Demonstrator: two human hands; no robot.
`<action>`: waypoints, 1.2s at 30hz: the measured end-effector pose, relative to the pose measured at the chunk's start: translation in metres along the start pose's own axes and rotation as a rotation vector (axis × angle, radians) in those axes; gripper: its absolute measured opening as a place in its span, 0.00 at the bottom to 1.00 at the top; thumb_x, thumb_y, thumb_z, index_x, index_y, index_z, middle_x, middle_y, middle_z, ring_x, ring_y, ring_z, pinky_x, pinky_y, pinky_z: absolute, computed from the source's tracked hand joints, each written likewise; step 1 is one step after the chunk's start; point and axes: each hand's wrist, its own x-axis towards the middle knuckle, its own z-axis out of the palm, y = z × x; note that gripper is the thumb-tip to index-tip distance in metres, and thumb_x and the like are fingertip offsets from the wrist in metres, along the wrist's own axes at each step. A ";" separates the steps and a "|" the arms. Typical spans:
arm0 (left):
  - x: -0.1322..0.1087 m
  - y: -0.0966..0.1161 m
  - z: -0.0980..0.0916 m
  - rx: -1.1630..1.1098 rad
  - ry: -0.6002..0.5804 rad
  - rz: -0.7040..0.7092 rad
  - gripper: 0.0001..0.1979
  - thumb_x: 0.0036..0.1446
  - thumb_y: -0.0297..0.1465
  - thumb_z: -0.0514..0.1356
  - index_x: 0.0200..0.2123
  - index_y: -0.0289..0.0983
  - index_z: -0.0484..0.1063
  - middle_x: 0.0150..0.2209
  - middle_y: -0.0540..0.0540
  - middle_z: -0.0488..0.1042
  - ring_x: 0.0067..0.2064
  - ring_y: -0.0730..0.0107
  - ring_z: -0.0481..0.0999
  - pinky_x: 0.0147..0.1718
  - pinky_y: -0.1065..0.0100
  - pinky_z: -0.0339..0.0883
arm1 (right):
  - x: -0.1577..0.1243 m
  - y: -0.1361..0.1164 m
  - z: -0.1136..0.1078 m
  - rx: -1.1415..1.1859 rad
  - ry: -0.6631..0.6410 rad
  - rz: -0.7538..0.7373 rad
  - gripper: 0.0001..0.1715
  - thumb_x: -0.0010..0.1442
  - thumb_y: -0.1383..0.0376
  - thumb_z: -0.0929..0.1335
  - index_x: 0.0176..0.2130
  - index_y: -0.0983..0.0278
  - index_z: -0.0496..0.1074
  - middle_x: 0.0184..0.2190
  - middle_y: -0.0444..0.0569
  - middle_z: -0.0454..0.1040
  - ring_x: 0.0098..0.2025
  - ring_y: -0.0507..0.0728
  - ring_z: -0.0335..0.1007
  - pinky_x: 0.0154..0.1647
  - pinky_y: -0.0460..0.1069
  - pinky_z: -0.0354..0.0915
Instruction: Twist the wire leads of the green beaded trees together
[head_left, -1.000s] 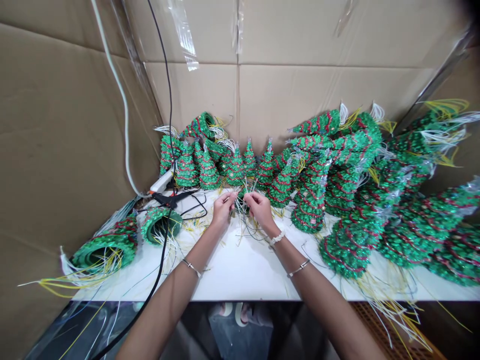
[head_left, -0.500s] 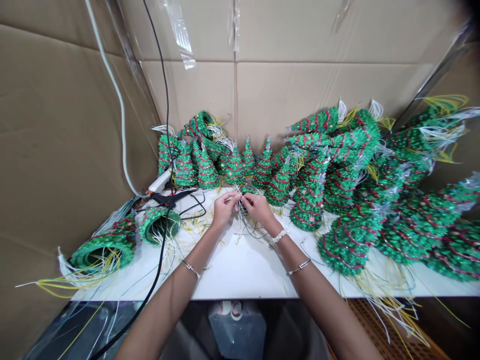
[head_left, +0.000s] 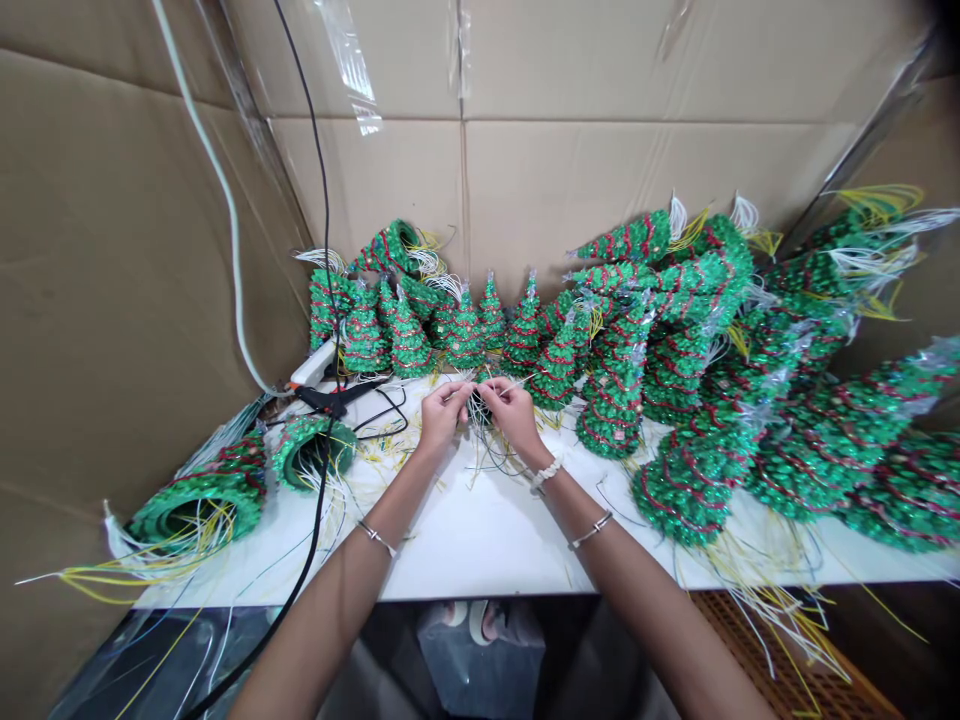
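My left hand [head_left: 444,416] and right hand [head_left: 513,417] are pinched nearly closed, fingertips almost meeting on a thin white-and-yellow wire bundle [head_left: 471,405], strands running crosswise between them, both hands about equally near, just in front of a green tinsel cone tree with red garland [head_left: 463,338], open white tabletop [head_left: 465,545] on my side.

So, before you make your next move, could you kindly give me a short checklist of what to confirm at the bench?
1. Left hand and right hand on the thin wires: ok, both pinch them above the table.
2. Black cable: ok, it lies apart, left of the left hand.
3. Green tinsel tree beside the right hand: ok, not touching it.
4. Loose wires below the hands: not ok, strands lie scattered on the white table.
5. Wire ends inside the fingers: cannot tell, hidden.
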 end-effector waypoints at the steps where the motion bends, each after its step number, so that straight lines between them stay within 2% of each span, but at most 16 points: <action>1: 0.000 0.000 0.000 -0.005 -0.001 -0.007 0.20 0.47 0.45 0.71 0.34 0.34 0.79 0.14 0.54 0.65 0.17 0.79 0.59 0.18 0.74 0.50 | 0.001 0.001 0.000 0.019 -0.002 0.010 0.20 0.58 0.48 0.71 0.34 0.62 0.74 0.21 0.41 0.66 0.22 0.50 0.56 0.22 0.46 0.54; 4: 0.000 -0.001 -0.001 -0.029 0.015 -0.026 0.21 0.47 0.45 0.71 0.36 0.34 0.79 0.15 0.54 0.65 0.17 0.79 0.58 0.17 0.74 0.49 | 0.003 -0.001 -0.003 0.011 -0.008 -0.001 0.20 0.56 0.47 0.71 0.34 0.62 0.76 0.20 0.40 0.63 0.22 0.50 0.55 0.22 0.47 0.54; 8: 0.001 -0.007 -0.004 -0.076 0.046 -0.057 0.22 0.47 0.45 0.71 0.38 0.34 0.79 0.15 0.56 0.64 0.17 0.80 0.57 0.17 0.75 0.49 | 0.004 -0.006 -0.007 -0.016 -0.059 -0.058 0.18 0.58 0.50 0.72 0.36 0.62 0.79 0.25 0.43 0.70 0.25 0.51 0.59 0.26 0.47 0.59; 12: 0.005 -0.012 -0.007 -0.112 0.062 -0.058 0.23 0.46 0.46 0.72 0.38 0.34 0.79 0.16 0.56 0.63 0.18 0.81 0.57 0.18 0.75 0.47 | 0.005 -0.009 -0.008 0.162 -0.141 0.040 0.22 0.59 0.49 0.71 0.44 0.62 0.78 0.25 0.42 0.71 0.22 0.50 0.62 0.26 0.47 0.63; 16: 0.007 -0.015 -0.010 -0.132 0.082 -0.063 0.25 0.45 0.47 0.72 0.39 0.34 0.80 0.17 0.56 0.64 0.18 0.81 0.56 0.18 0.75 0.45 | 0.005 -0.010 -0.005 0.306 -0.160 0.048 0.24 0.58 0.48 0.71 0.44 0.63 0.76 0.32 0.46 0.76 0.29 0.51 0.72 0.36 0.48 0.71; 18: 0.007 -0.016 -0.010 -0.126 0.084 -0.060 0.24 0.46 0.47 0.72 0.39 0.34 0.80 0.17 0.56 0.64 0.18 0.81 0.56 0.18 0.75 0.45 | 0.004 -0.010 -0.004 0.312 -0.144 0.045 0.24 0.57 0.48 0.72 0.43 0.63 0.77 0.30 0.45 0.76 0.27 0.50 0.70 0.33 0.47 0.70; 20: 0.007 -0.017 -0.010 -0.117 0.078 -0.061 0.24 0.47 0.47 0.71 0.40 0.34 0.80 0.16 0.56 0.62 0.18 0.81 0.56 0.18 0.75 0.45 | 0.004 -0.010 -0.003 0.304 -0.123 0.037 0.22 0.56 0.49 0.73 0.40 0.64 0.77 0.24 0.42 0.72 0.22 0.48 0.65 0.26 0.45 0.66; 24: 0.007 -0.019 -0.009 -0.096 0.063 -0.046 0.22 0.47 0.46 0.71 0.39 0.35 0.80 0.16 0.56 0.62 0.18 0.81 0.56 0.18 0.75 0.46 | 0.003 -0.010 -0.003 0.267 -0.079 0.034 0.19 0.57 0.51 0.73 0.37 0.64 0.77 0.17 0.37 0.65 0.17 0.47 0.56 0.17 0.44 0.54; 30: 0.005 -0.012 -0.006 -0.031 0.056 -0.001 0.20 0.48 0.46 0.71 0.36 0.34 0.80 0.16 0.55 0.63 0.19 0.79 0.58 0.19 0.74 0.50 | 0.005 -0.006 -0.004 0.217 -0.019 0.060 0.22 0.57 0.49 0.72 0.41 0.63 0.76 0.17 0.37 0.63 0.16 0.48 0.52 0.16 0.46 0.51; 33: 0.003 -0.007 -0.003 0.017 0.049 0.030 0.20 0.48 0.45 0.71 0.35 0.34 0.80 0.16 0.54 0.65 0.19 0.79 0.59 0.19 0.73 0.52 | 0.006 -0.004 -0.007 0.047 0.037 0.004 0.20 0.58 0.50 0.71 0.41 0.63 0.76 0.16 0.37 0.62 0.17 0.49 0.53 0.19 0.46 0.52; 36: 0.001 -0.006 -0.001 0.024 0.056 0.031 0.20 0.47 0.45 0.71 0.36 0.33 0.81 0.15 0.54 0.65 0.18 0.79 0.59 0.19 0.73 0.52 | 0.005 -0.004 -0.008 -0.221 0.073 -0.157 0.16 0.61 0.54 0.69 0.36 0.64 0.78 0.17 0.39 0.62 0.20 0.50 0.55 0.25 0.47 0.54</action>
